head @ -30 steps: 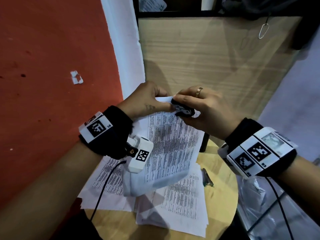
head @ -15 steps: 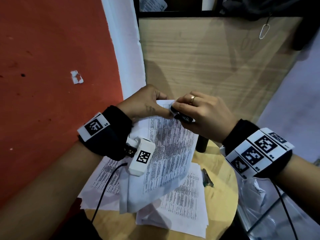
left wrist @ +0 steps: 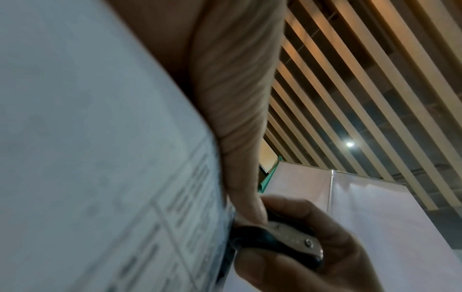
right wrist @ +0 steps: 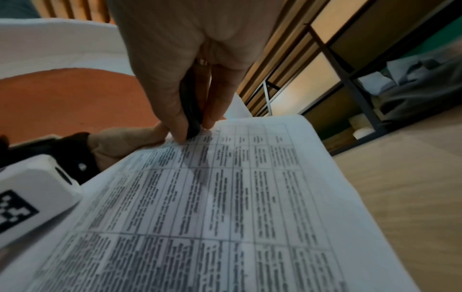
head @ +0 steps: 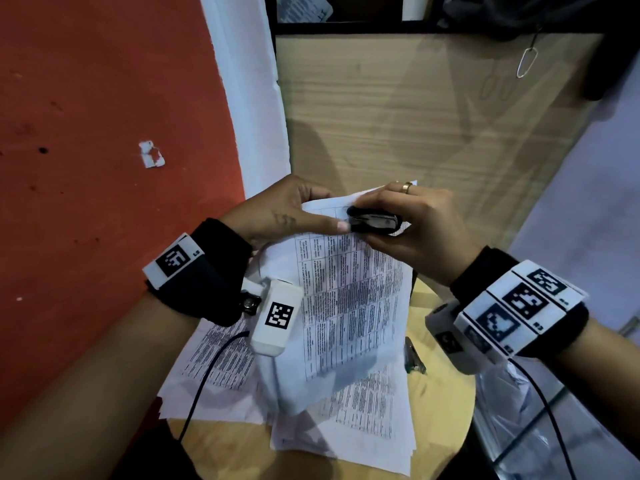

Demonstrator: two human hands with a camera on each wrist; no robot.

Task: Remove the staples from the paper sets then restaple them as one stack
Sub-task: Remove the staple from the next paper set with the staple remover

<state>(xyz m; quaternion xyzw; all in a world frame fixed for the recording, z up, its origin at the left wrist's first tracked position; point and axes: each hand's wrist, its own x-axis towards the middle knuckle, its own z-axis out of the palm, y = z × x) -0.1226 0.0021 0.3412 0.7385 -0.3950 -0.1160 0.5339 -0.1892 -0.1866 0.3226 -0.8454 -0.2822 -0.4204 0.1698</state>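
The paper set hangs in the air above the round table, its printed grid facing me. My left hand pinches its top left corner, thumb flat on the page. My right hand grips the black staple remover between thumb and fingers, its nose pressed against the top edge just beside my left thumb. Below, more sheets lie spread on the table, and a stapler rests on the wood to their right. A red wall stands on my left.
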